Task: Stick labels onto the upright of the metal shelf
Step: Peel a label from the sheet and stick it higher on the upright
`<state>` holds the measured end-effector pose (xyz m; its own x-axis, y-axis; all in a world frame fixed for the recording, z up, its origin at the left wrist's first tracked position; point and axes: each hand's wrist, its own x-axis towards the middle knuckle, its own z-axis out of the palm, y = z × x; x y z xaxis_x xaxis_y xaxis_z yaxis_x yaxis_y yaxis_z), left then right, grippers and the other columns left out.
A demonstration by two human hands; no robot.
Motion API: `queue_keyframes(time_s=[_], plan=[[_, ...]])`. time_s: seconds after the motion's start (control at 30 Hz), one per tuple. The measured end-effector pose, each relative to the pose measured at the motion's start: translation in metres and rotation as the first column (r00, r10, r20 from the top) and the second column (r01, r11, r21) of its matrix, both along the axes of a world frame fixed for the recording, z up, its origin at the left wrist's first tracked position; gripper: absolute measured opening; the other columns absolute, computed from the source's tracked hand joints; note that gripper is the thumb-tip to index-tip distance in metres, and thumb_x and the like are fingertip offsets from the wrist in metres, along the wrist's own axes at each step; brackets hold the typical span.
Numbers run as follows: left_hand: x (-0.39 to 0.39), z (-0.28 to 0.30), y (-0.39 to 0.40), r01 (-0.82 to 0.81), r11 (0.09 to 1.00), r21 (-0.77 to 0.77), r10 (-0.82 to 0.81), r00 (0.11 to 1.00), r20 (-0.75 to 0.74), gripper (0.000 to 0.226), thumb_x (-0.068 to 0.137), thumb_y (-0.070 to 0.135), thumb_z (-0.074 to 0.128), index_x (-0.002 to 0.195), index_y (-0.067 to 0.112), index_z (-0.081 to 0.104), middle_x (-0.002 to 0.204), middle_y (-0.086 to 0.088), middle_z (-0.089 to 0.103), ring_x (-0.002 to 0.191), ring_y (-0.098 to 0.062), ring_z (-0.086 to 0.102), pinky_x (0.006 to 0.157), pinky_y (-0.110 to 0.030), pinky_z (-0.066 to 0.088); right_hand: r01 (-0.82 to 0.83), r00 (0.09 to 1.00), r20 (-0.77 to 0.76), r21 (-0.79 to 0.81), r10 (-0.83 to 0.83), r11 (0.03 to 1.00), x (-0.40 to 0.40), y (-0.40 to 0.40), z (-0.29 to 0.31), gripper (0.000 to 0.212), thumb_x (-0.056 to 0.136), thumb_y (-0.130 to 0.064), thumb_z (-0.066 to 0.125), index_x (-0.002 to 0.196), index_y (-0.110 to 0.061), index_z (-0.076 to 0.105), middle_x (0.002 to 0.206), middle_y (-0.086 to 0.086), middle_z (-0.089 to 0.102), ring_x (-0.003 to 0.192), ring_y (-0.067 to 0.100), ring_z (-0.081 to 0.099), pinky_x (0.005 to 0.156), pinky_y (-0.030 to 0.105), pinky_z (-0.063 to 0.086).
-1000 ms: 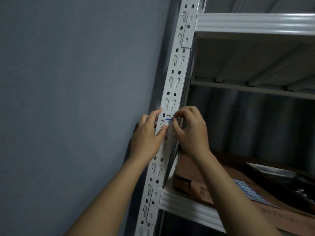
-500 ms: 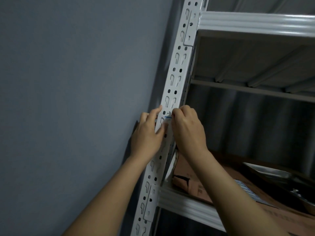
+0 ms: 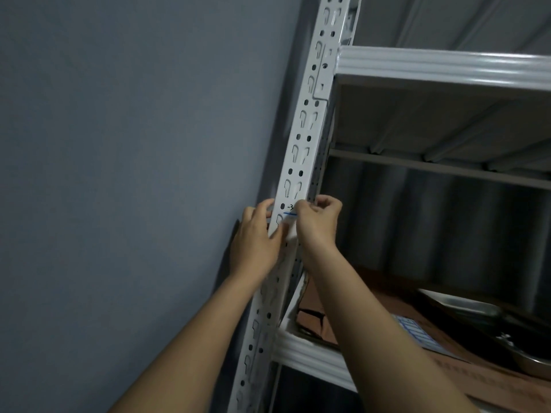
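A white perforated metal upright [image 3: 310, 123] runs diagonally up the middle of the view, next to a grey wall. A small white label [image 3: 288, 210] with black writing and a blue line lies on the upright's face between my hands. My left hand [image 3: 256, 239] holds the upright from the left, its thumb across the face below the label. My right hand [image 3: 317, 222] has its fingers curled and pinches the label's right edge at the upright's corner. Much of the label is hidden by my fingers.
A white shelf beam [image 3: 447, 67] crosses above and another beam [image 3: 310, 350] below. On the lower shelf lie flattened cardboard [image 3: 387, 329] with a blue printed label and metal trays [image 3: 465, 305] at the right. The grey wall [image 3: 134, 174] fills the left.
The view has tilted down a little. My right hand shifted slightly right along the label's edge; my left fingertips moved off the face to the upright's left edge. The label stays in place.
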<state>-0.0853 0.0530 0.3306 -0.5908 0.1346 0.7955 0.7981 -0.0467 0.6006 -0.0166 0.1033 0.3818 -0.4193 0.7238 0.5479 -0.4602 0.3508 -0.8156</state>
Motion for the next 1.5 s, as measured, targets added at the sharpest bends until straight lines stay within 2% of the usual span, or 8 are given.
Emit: queue_keyframes(time_s=[0.2, 0.4, 0.8, 1.0, 1.13, 1.23, 1.4, 1.5], plan=[[0.001, 0.001, -0.001, 0.014, 1.000, 0.000, -0.014, 1.000, 0.013, 0.041, 0.090, 0.031, 0.059, 0.129, 0.028, 0.048, 0.116, 0.002, 0.049, 0.099, -0.017, 0.059, 0.081, -0.041, 0.053, -0.126, 0.991, -0.053, -0.132, 0.120, 0.983, -0.005, -0.009, 0.002, 0.040, 0.095, -0.005, 0.047, 0.127, -0.022, 0.029, 0.099, -0.001, 0.055, 0.079, 0.010, 0.058, 0.059, 0.019, 0.047], [-0.001, 0.000, 0.000, 0.001, 1.000, -0.011, -0.001, 1.000, 0.016, 0.043, 0.090, 0.029, 0.059, 0.131, 0.029, 0.046, 0.117, 0.002, 0.049, 0.100, -0.017, 0.058, 0.082, -0.043, 0.052, -0.175, 0.985, -0.049, -0.196, 0.168, 0.965, -0.009, -0.013, 0.007, 0.033, 0.096, -0.005, 0.041, 0.115, -0.028, 0.027, 0.102, 0.004, 0.054, 0.077, 0.015, 0.059, 0.061, 0.027, 0.053], [0.000, 0.000, -0.001, 0.011, 1.000, -0.019, -0.011, 0.999, 0.033, 0.047, 0.089, 0.027, 0.059, 0.133, 0.029, 0.044, 0.119, 0.003, 0.047, 0.102, -0.017, 0.057, 0.084, -0.043, 0.052, -0.107, 0.994, 0.007, -0.247, 0.112, 0.963, -0.010, -0.017, 0.020, 0.027, 0.095, -0.005, 0.037, 0.115, -0.021, 0.029, 0.084, 0.001, 0.046, 0.067, 0.011, 0.049, 0.048, 0.020, 0.039], [0.001, 0.000, -0.002, 0.012, 1.000, -0.007, -0.012, 1.000, 0.023, 0.045, 0.087, 0.033, 0.061, 0.129, 0.032, 0.047, 0.114, 0.004, 0.049, 0.099, -0.017, 0.058, 0.082, -0.043, 0.052, -0.084, 0.996, -0.025, -0.289, 0.080, 0.954, -0.012, -0.015, 0.010, 0.040, 0.089, 0.008, 0.032, 0.114, -0.022, 0.029, 0.107, 0.009, 0.050, 0.075, 0.017, 0.056, 0.049, 0.023, 0.044], [0.001, 0.001, -0.004, 0.003, 1.000, -0.002, -0.003, 1.000, -0.009, 0.043, 0.088, 0.031, 0.062, 0.128, 0.031, 0.048, 0.115, 0.005, 0.050, 0.097, -0.013, 0.058, 0.081, -0.038, 0.053, -0.217, 0.976, -0.033, -0.115, 0.215, 0.969, -0.002, 0.008, -0.010, 0.051, 0.094, 0.004, 0.045, 0.131, -0.026, 0.025, 0.117, 0.008, 0.059, 0.088, 0.017, 0.065, 0.065, 0.028, 0.056], [0.000, 0.002, -0.007, 0.003, 1.000, -0.005, -0.003, 1.000, -0.017, 0.044, 0.087, 0.030, 0.064, 0.129, 0.030, 0.048, 0.116, 0.004, 0.051, 0.094, -0.008, 0.059, 0.078, -0.031, 0.052, -0.233, 0.972, -0.023, 0.032, 0.233, 0.972, 0.004, 0.020, -0.018, 0.047, 0.094, 0.001, 0.052, 0.126, -0.026, 0.031, 0.115, 0.004, 0.060, 0.097, 0.016, 0.066, 0.080, 0.033, 0.058], [0.000, 0.003, -0.010, -0.195, 0.978, -0.073, 0.181, 0.968, -0.172, 0.049, 0.089, 0.037, 0.060, 0.135, 0.031, 0.043, 0.118, 0.007, 0.045, 0.098, -0.003, 0.048, 0.071, -0.021, 0.038, -0.152, 0.987, -0.019, 0.166, 0.158, 0.974, 0.002, 0.024, -0.024, 0.042, 0.094, -0.004, 0.055, 0.126, -0.026, 0.037, 0.114, 0.000, 0.060, 0.105, 0.016, 0.064, 0.082, 0.033, 0.059], [0.000, 0.006, -0.009, -0.288, 0.957, 0.027, 0.282, 0.909, -0.306, 0.039, 0.089, 0.030, 0.062, 0.127, 0.026, 0.056, 0.120, 0.000, 0.046, 0.105, -0.010, 0.046, 0.077, -0.020, 0.032, -0.134, 0.988, -0.052, 0.195, 0.147, 0.972, 0.000, 0.026, -0.027, 0.042, 0.093, -0.004, 0.056, 0.125, -0.027, 0.038, 0.111, -0.005, 0.060, 0.107, 0.013, 0.063, 0.087, 0.029, 0.056]])
